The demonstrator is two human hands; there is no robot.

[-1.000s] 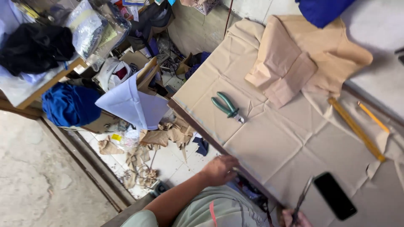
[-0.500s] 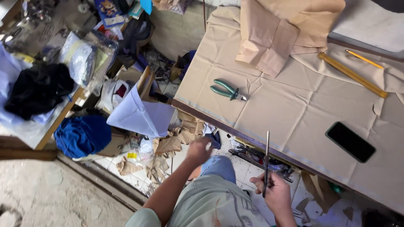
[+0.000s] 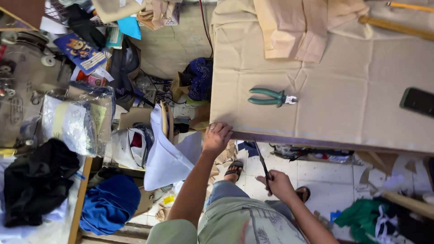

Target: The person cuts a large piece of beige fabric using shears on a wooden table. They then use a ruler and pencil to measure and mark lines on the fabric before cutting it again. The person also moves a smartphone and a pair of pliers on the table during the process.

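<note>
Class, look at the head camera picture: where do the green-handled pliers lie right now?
The green-handled pliers lie flat on the beige-covered table, untouched, beyond the left hand gripping the table's near edge and below the folded tan fabric.

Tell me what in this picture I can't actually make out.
Head view:
- Scissors: handles hidden inside right hand.
- Left hand: fingertips curl over table edge, grip unseen.
- Phone: cut off by right edge.
- Pliers: jaw tips too small.

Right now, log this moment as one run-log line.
left hand: gripping table edge | right hand: holding scissors, blades up, below the edge | green pliers: lying untouched on tabletop | phone: far right
</note>
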